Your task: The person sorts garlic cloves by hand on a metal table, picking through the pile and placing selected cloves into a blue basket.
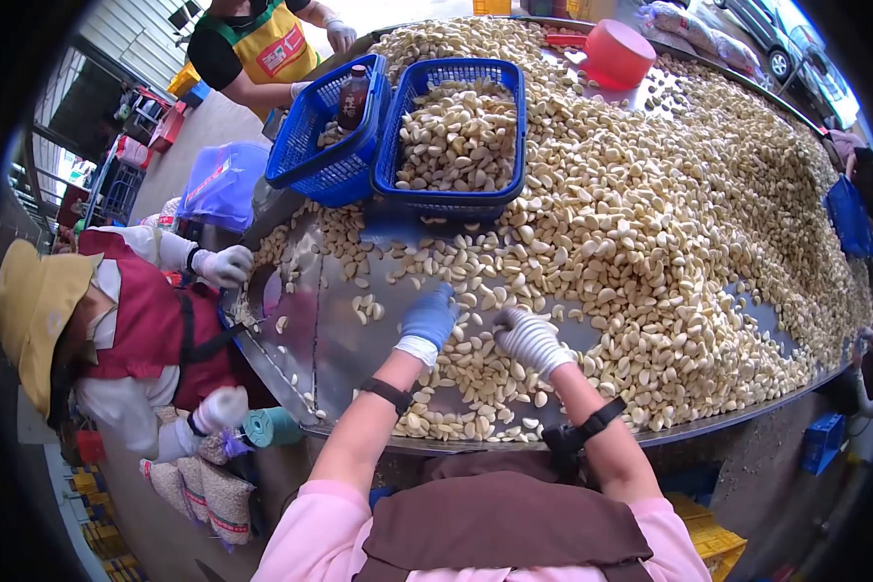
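My left hand [431, 318], in a blue glove with a white cuff, reaches down to the metal table [349, 335] among loose pale garlic-like cloves. Its fingertips are too small to make out. My right hand [529, 339], in a striped grey and white glove, has its fingers bent over the cloves [475, 373] between the two hands. Whether it holds one is hidden. A large heap of the same cloves [640, 233] spreads to the right. Beyond my hands stands a blue basket [522, 126] partly filled with cloves.
Another blue basket [306, 160] holds a dark bottle [353, 97]. A red container [619, 55] lies at the back. One co-worker in a yellow hat [34, 310] is at the left edge; another in a yellow apron [279, 48] stands behind. Full sacks [225, 500] rest on the floor.
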The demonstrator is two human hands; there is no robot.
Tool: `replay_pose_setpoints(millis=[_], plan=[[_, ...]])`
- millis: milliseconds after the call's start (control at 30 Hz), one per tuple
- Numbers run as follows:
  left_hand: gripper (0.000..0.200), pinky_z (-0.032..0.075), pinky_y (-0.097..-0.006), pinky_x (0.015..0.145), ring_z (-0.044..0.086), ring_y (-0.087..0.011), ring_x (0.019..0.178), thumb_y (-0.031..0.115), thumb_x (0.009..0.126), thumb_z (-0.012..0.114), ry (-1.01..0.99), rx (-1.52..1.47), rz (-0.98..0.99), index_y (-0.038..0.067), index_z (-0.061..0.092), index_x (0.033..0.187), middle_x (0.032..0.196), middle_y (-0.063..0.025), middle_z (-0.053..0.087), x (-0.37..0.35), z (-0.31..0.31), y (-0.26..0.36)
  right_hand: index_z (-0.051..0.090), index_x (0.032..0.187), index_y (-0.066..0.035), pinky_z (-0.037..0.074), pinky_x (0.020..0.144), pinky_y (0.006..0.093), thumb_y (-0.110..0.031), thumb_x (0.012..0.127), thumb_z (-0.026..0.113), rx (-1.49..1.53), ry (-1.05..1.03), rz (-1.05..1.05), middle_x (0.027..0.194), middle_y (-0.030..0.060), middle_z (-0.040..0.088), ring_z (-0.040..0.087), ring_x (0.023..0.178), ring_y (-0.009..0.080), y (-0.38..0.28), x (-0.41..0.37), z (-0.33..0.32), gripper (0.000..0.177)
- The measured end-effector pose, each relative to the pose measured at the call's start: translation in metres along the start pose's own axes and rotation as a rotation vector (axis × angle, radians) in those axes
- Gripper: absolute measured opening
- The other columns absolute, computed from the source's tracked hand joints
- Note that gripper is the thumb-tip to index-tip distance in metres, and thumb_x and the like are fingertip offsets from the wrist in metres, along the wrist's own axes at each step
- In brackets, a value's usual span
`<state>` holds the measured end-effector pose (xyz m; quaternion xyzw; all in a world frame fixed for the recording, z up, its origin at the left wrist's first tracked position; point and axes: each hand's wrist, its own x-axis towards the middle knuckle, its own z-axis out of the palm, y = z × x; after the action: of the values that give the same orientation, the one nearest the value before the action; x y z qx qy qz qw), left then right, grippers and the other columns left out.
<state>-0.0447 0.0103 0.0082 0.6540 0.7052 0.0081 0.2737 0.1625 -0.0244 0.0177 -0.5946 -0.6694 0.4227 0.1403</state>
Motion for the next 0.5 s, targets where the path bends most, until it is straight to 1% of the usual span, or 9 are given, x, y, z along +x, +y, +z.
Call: replay_pose_setpoints(millis=[67, 100, 133, 200, 267, 333, 400, 467, 500], plan=[[0.039, 0.050, -0.0423, 0.086, 0.066, -0.0347, 0.096, 0.030, 0.084, 0.068, -0.034, -0.007, -0.010, 0.007, 0.059, 0.114, 0.103, -0.0177, 0.069, 0.000, 0.002, 0.004, 0.067, 0.106, -0.004, 0.052, 0.080, 0.0364, -0.026, 0.082, 0.066, 0.286, 0.090, 0.127, 0.094, 0.0190, 0.069, 0.068, 0.085, 0.0298, -0.010, 0.018, -0.030, 0.033], [0.039, 0.050, -0.0420, 0.083, 0.066, -0.0357, 0.092, 0.033, 0.081, 0.072, -0.059, -0.063, -0.014, 0.005, 0.060, 0.105, 0.099, -0.0183, 0.069, 0.008, 0.011, 0.000, 0.065, 0.115, -0.004, 0.052, 0.077, 0.0334, -0.024, 0.085, 0.067, 0.411, 0.203, -0.058, 0.096, 0.0147, 0.071, 0.067, 0.081, 0.0236, -0.016, 0.032, -0.042, 0.037], [0.039, 0.050, -0.0420, 0.083, 0.066, -0.0357, 0.092, 0.033, 0.081, 0.072, -0.070, -0.064, -0.005, 0.005, 0.060, 0.105, 0.099, -0.0183, 0.069, 0.008, 0.012, 0.005, 0.061, 0.122, -0.002, 0.051, 0.076, 0.0310, -0.021, 0.088, 0.067, 0.801, 0.154, -0.061, 0.098, 0.0100, 0.071, 0.064, 0.082, 0.0180, -0.059, 0.026, -0.076, 0.039], [0.039, 0.051, -0.0422, 0.080, 0.066, -0.0366, 0.088, 0.034, 0.077, 0.076, -0.134, -0.106, -0.038, 0.004, 0.061, 0.097, 0.094, -0.0193, 0.069, 0.008, 0.007, 0.014, 0.062, 0.122, -0.004, 0.050, 0.075, 0.0304, -0.022, 0.088, 0.070, 0.925, 0.294, -0.286, 0.096, 0.0089, 0.071, 0.061, 0.080, 0.0165, -0.085, 0.040, -0.100, 0.040], [0.038, 0.051, -0.0383, 0.076, 0.066, -0.0272, 0.080, 0.032, 0.075, 0.078, -0.118, -0.334, -0.064, 0.001, 0.064, 0.093, 0.090, -0.0150, 0.069, 0.002, 0.011, 0.010, 0.068, 0.112, -0.008, 0.052, 0.077, 0.0332, -0.027, 0.087, 0.069, 0.420, 0.331, -0.245, 0.094, 0.0139, 0.071, 0.066, 0.080, 0.0233, -0.060, 0.038, -0.109, 0.031], [0.036, 0.051, -0.0364, 0.075, 0.064, -0.0221, 0.077, 0.030, 0.075, 0.078, 0.018, -0.465, 0.100, 0.003, 0.062, 0.091, 0.085, -0.0127, 0.068, 0.008, -0.002, 0.015, 0.070, 0.096, -0.010, 0.052, 0.081, 0.0435, -0.032, 0.088, 0.061, -0.129, 0.319, -0.054, 0.093, 0.0174, 0.069, 0.066, 0.089, 0.0351, -0.024, 0.027, -0.095, 0.025], [0.037, 0.051, -0.0361, 0.072, 0.062, -0.0206, 0.071, 0.033, 0.077, 0.078, 0.329, -0.807, 0.331, 0.005, 0.064, 0.096, 0.081, -0.0111, 0.066, 0.010, -0.055, 0.054, 0.071, 0.090, -0.011, 0.053, 0.075, 0.0452, -0.026, 0.085, 0.062, -0.413, 0.091, -0.121, 0.085, 0.0155, 0.069, 0.067, 0.080, 0.0336, -0.016, 0.008, -0.072, 0.019], [0.030, 0.051, -0.0349, 0.075, 0.061, -0.0187, 0.078, 0.025, 0.082, 0.076, 0.490, -0.735, 0.339, 0.007, 0.064, 0.101, 0.086, -0.0092, 0.066, 0.016, -0.127, 0.093, 0.071, 0.087, -0.010, 0.054, 0.065, 0.0433, -0.018, 0.081, 0.062, -0.682, -0.007, -0.188, 0.081, 0.0134, 0.071, 0.070, 0.078, 0.0282, -0.006, 0.008, -0.026, 0.014], [0.032, 0.049, -0.0367, 0.081, 0.061, -0.0227, 0.086, 0.025, 0.082, 0.076, 0.818, -0.265, 0.471, 0.008, 0.064, 0.106, 0.093, -0.0103, 0.065, 0.032, -0.145, 0.098, 0.070, 0.087, -0.010, 0.054, 0.065, 0.0435, -0.018, 0.083, 0.061, -0.691, 0.028, -0.203, 0.081, 0.0131, 0.070, 0.070, 0.077, 0.0286, -0.001, 0.005, -0.012, 0.013]])
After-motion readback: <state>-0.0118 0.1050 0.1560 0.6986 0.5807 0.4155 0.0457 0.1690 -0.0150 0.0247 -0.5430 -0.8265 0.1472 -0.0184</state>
